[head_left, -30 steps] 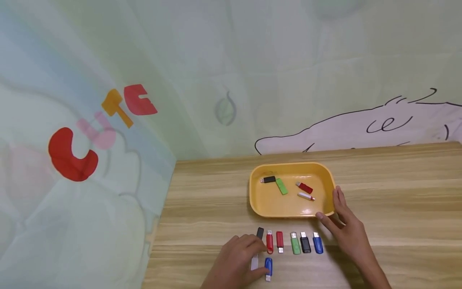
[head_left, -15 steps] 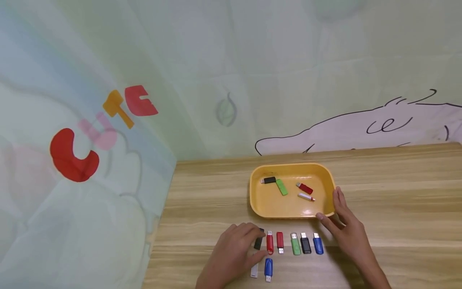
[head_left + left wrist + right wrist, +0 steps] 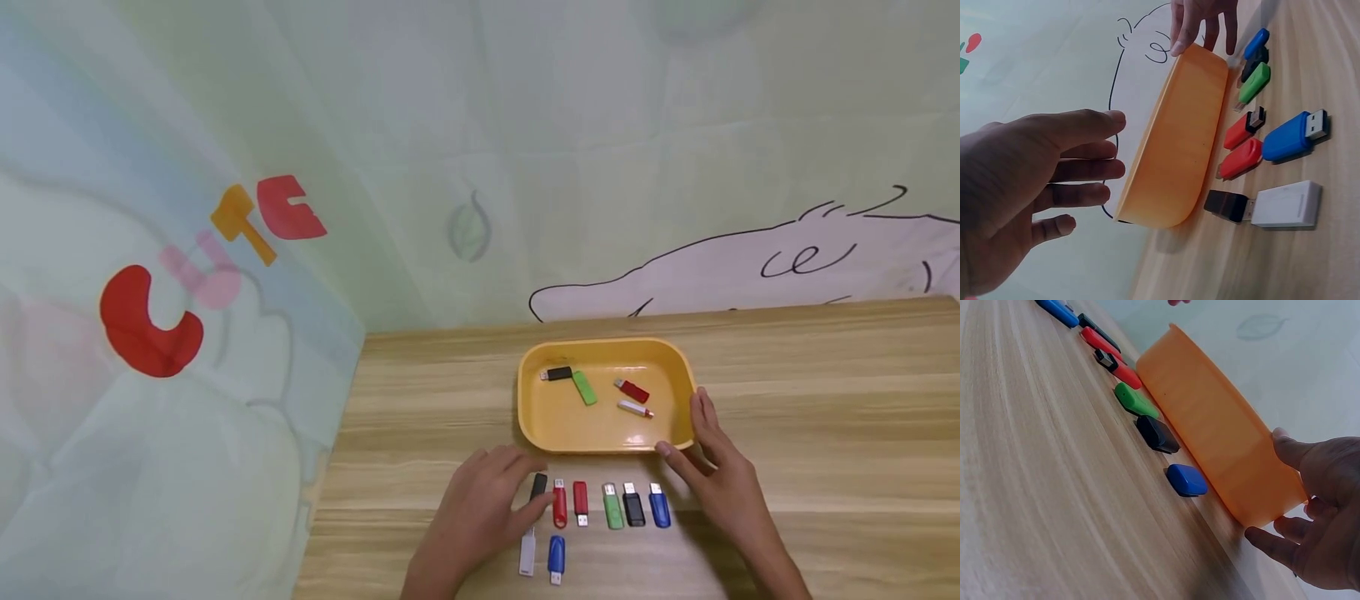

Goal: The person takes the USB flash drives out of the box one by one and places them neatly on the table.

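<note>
My left hand [image 3: 483,504] hovers over the left end of a row of USB sticks, its fingers extended with nothing between them in the left wrist view. Nearest to it lie a black USB stick [image 3: 538,486], a white USB stick [image 3: 527,557] and a red USB stick [image 3: 560,505]. A blue USB stick [image 3: 556,557] sits closer to me. At the near right corner of a yellow plastic tray [image 3: 577,440], my right hand [image 3: 723,483] holds the wall, thumb on the near side and fingers on the right side.
Inside the tray are a black stick [image 3: 557,373], a light green stick [image 3: 584,387], a red stick [image 3: 632,390] and a white stick [image 3: 635,408]. Below it lie another red stick [image 3: 581,502], a green one [image 3: 612,507], a black one [image 3: 634,507] and a blue one [image 3: 660,507]. A printed curtain hangs behind the table.
My left hand has moved up and away from the blue and white sticks. The black stick has ended up close to the white one. My right hand and the tray have stayed put.
</note>
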`<state>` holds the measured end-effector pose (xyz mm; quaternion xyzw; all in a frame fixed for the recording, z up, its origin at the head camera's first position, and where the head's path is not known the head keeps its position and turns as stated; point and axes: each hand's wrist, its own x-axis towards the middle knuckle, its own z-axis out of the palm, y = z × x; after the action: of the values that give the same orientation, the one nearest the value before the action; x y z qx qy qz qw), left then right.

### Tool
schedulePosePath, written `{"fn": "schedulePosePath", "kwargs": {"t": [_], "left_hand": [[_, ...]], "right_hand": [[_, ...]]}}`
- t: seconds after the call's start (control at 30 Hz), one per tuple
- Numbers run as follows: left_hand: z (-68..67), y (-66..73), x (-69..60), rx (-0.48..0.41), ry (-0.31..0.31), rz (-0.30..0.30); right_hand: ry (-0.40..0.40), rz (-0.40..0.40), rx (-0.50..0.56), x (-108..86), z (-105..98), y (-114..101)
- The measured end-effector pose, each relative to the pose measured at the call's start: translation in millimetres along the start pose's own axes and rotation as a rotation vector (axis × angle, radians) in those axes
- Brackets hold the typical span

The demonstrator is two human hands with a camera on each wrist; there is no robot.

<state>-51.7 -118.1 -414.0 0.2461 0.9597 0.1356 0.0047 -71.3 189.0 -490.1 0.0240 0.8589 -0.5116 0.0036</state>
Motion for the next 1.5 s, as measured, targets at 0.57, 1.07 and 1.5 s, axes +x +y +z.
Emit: {"fn": "schedulePosePath", "kwargs": {"t": [0.57,1.07,1.5], "left_hand": [[-9.1,-6.9,23.0,0.002,0.018,-0.034],[-7.6,-12.2,45.9,0.053,0.013,-0.039],[-7.8,-16.3,69.0,0.055,0.005,-0.003]], "right_hand": [[-0.008,-0.001,-0.008,-0.3,0,2],[0.000,0.010,-0.018,-1.1,0,2],[0.010,0.011,-0.022,0.5,2,2]]}}
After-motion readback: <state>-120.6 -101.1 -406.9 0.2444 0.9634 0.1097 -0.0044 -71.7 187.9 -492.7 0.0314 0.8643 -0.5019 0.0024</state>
